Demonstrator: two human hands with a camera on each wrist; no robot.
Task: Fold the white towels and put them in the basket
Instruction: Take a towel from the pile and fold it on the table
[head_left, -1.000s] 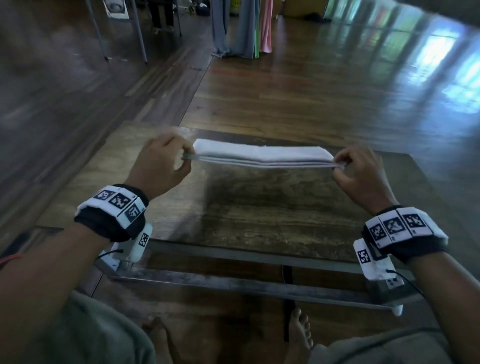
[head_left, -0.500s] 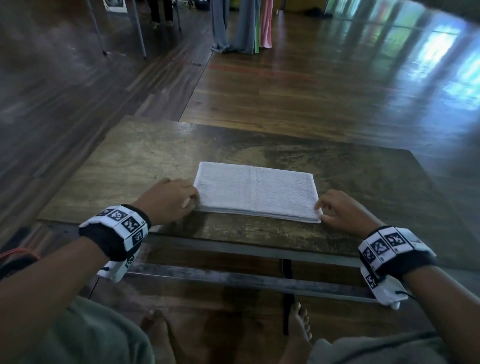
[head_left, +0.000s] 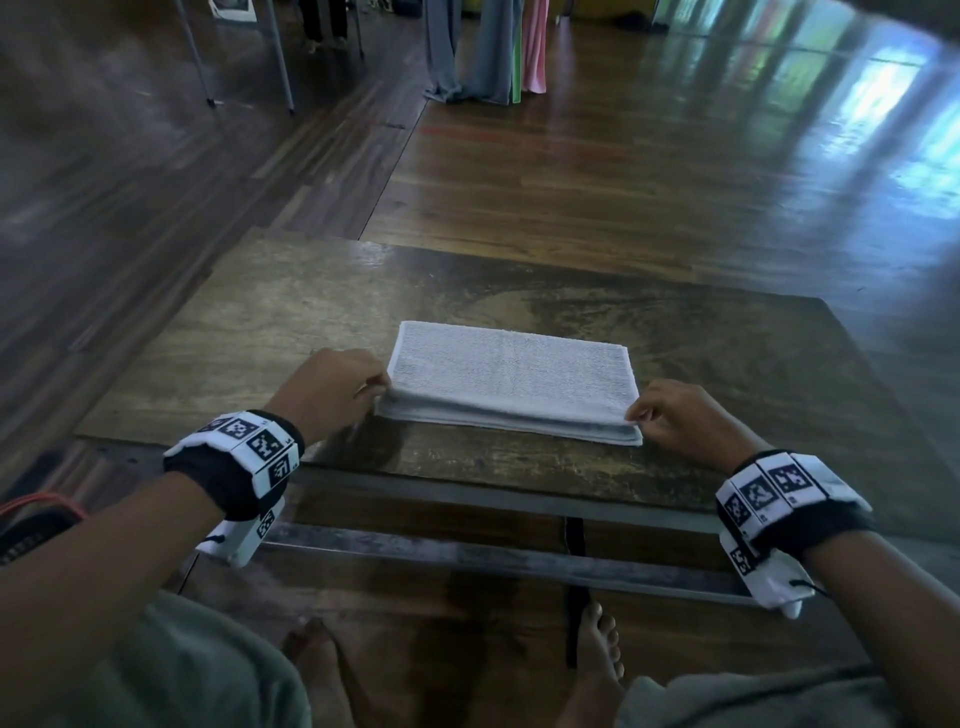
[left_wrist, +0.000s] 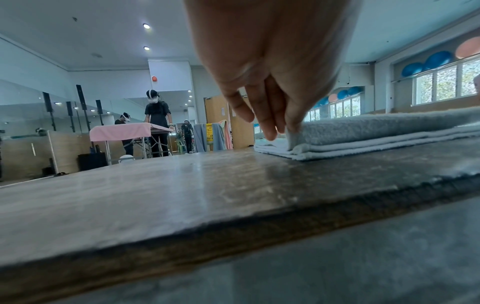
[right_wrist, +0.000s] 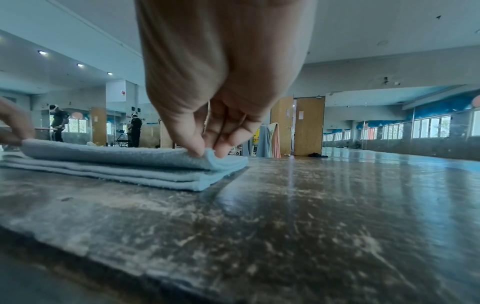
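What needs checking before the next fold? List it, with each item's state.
1. Left hand pinches the towel corner: ok.
2. Right hand pinches the top layer at its corner: ok.
3. Towel lies flat on the table, layers stacked: ok.
4. Near edges aligned: not ok, lower layers stick out.
5. Table bare beyond the towel: ok.
6. Basket within reach: cannot tell, none in the head view.
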